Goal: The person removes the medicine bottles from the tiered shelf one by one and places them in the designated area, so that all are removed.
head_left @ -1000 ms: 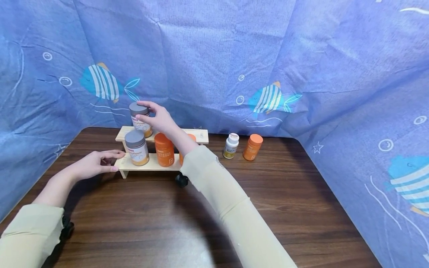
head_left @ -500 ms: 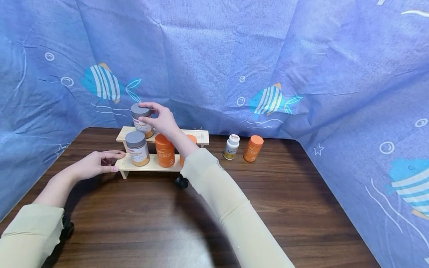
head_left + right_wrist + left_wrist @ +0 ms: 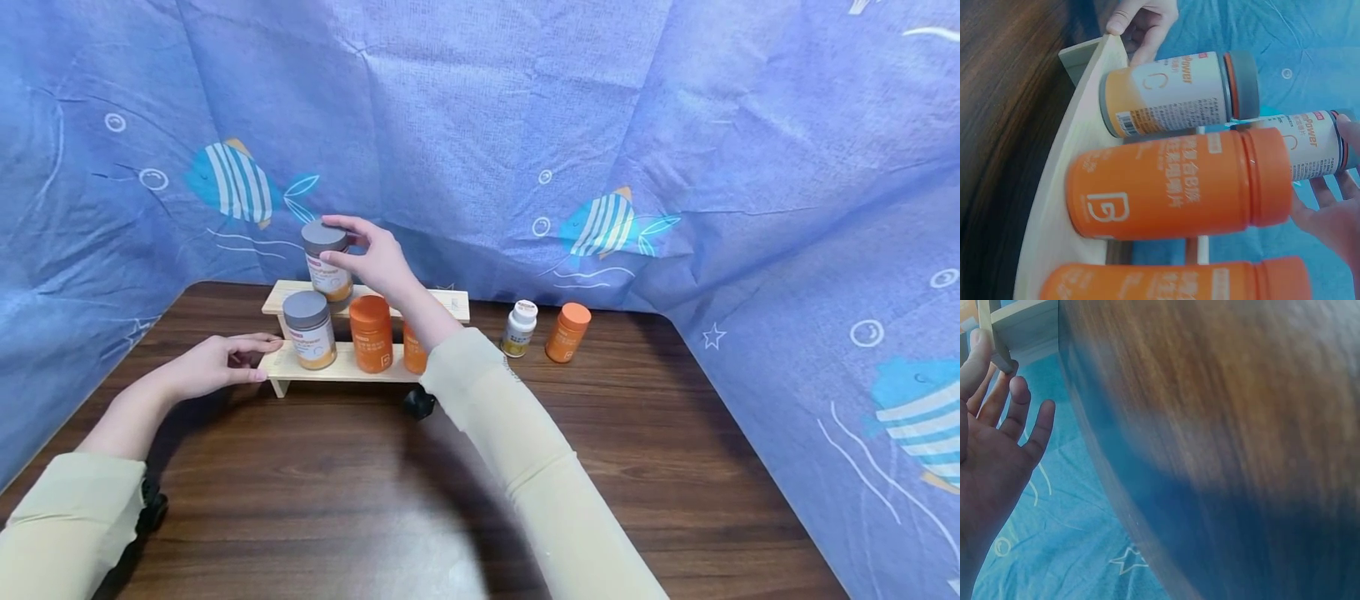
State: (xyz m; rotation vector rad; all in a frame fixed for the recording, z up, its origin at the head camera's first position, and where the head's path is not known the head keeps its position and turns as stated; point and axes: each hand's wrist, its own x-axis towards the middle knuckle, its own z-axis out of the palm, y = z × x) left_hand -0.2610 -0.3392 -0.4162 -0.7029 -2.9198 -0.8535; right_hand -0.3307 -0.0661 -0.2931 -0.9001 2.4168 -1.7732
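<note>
My right hand point(image 3: 377, 258) grips a grey-lidded supplement jar point(image 3: 330, 279) by its upper part, close over the upper tier of a two-step wooden rack point(image 3: 448, 305). My left hand point(image 3: 210, 365) pinches the left end of the rack's lower tier between thumb and fingers; in the left wrist view its other fingers point(image 3: 1040, 431) reach outward. On the lower tier, a second grey-lidded jar point(image 3: 311, 337) stands leftmost. Beside it is an orange jar point(image 3: 372, 342), then another orange jar point(image 3: 413, 350), partly hidden by my right forearm.
To the right of the rack, a small white bottle point(image 3: 519, 329) with a yellow label and an orange jar point(image 3: 567, 333) stand on the dark wooden table point(image 3: 315, 475). A blue fish-patterned cloth point(image 3: 465, 150) hangs behind the table and along its sides.
My right hand has shifted right and slightly up with the grey-lidded jar along the upper tier. My left hand stays on the rack's end.
</note>
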